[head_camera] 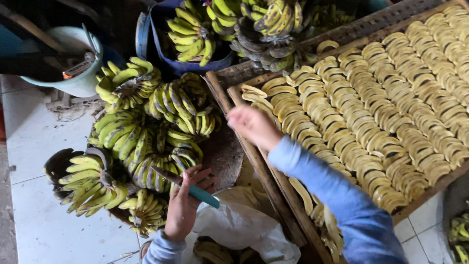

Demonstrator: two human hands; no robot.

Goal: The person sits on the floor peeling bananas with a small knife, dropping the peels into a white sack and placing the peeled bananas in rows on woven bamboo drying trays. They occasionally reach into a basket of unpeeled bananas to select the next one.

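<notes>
1 knife (188,187), 1 tray (222,93), 1 bucket (73,58), approx. 10 banana bunches (181,100)

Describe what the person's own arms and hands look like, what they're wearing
Both hands are bare, with no gloves, rings or watch visible. The right hand comes out of a long light-blue fabric sleeve, loose and creased, reaching the wrist. The left hand shows the cuff of a matching light-blue sleeve at the wrist.

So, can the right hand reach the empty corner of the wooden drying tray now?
Probably yes: the right hand hovers over the wooden drying tray corner, nothing between them.
</notes>
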